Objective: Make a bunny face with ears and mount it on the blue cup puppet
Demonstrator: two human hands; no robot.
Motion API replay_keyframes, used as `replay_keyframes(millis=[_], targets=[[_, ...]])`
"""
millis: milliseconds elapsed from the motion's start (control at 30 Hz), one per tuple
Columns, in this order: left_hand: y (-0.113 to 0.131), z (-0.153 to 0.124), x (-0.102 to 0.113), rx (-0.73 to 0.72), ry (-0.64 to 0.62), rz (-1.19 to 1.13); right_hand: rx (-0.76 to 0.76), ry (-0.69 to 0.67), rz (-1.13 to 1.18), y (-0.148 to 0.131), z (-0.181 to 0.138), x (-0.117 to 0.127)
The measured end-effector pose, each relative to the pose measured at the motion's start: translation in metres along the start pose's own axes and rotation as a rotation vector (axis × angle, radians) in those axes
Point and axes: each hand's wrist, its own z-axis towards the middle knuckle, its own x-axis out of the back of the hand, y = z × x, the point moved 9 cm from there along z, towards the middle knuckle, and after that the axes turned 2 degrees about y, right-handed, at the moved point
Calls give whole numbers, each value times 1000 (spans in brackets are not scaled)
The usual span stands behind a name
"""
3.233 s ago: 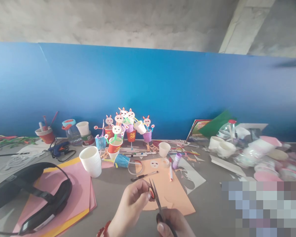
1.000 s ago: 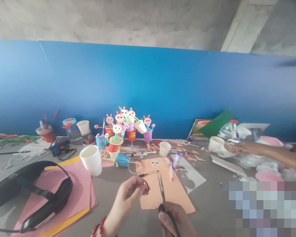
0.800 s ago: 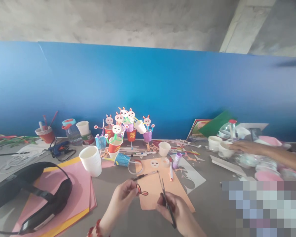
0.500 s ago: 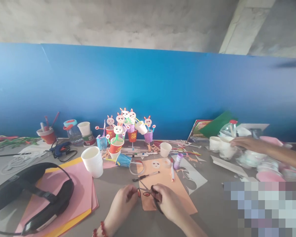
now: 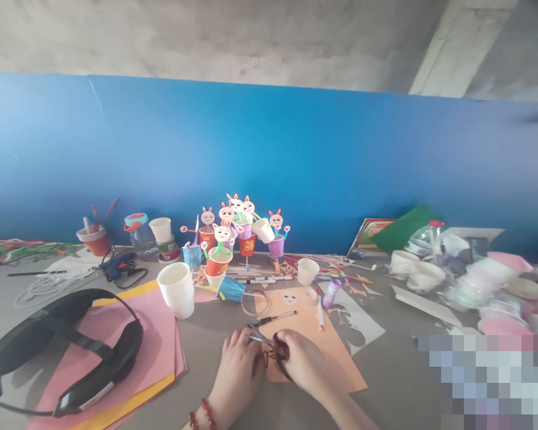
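In my right hand (image 5: 301,358) is a pair of scissors (image 5: 260,338); the fingers wrap the dark handles and the blades point left. My left hand (image 5: 238,365) is back up, its fingers curled in beside the blades. What those fingers pinch is hidden beneath them. Between my hands, small paper ears (image 5: 269,358) with red middles and dark outlines show near the left thumb. Under them lies an orange sheet of paper (image 5: 336,364). On it are a round paper face (image 5: 289,298), a black pen (image 5: 278,317) and a white marker (image 5: 320,313).
Rabbit-faced cup figures (image 5: 219,260) stand at the back centre. Left are stacked white paper cups (image 5: 177,291), pink sheets (image 5: 156,352) and a black headset-like device (image 5: 103,352). Right of the orange sheet are a purple glue stick (image 5: 332,294), a cut white sheet (image 5: 367,328) and bagged cups (image 5: 475,286).
My left hand has turned back up and closed in toward the scissors, covering the paper ear it pinched. The other person's arm at the right has gone from view. The view has shifted slightly.
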Motion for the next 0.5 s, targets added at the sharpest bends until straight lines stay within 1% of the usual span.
replay_keyframes(millis=[200,333,500], targets=[[3,-1,5,-29,10,57,25,22,38,1,-2,-1],[3,1,8,-49,45,-9,46,30,50,3,-4,-3],[4,8,-1,-60,8,-46,72,41,54,6,-5,-5]])
